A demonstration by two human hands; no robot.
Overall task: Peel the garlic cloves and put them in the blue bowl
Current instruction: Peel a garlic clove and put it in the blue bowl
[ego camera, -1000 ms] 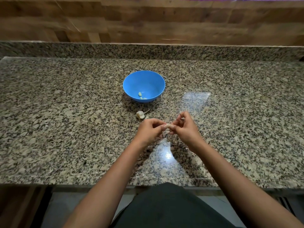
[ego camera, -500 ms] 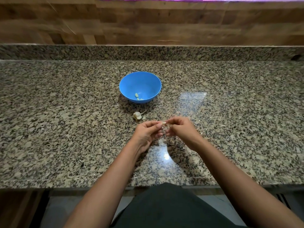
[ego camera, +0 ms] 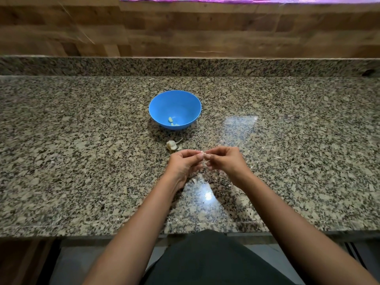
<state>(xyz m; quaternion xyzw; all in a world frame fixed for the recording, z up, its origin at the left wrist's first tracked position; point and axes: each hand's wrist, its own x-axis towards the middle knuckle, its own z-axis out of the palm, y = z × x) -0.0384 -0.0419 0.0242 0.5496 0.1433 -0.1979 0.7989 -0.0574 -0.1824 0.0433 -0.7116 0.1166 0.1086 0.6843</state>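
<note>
Inboard, left hand (ego camera: 184, 163) and right hand (ego camera: 224, 161) pinch clove (ego camera: 204, 156).

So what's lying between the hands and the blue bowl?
A garlic bulb on the counter, apart from the bowl; head view shows it.

Granite counter (ego camera: 82, 161), seemingly wooden wall (ego camera: 185, 33)

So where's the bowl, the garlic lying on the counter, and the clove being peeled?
bowl (ego camera: 176, 103), head view, bare inner wall.
garlic (ego camera: 171, 145), head view, middle of the bulb piece.
clove (ego camera: 204, 156), head view, the white tip that shows.
</note>
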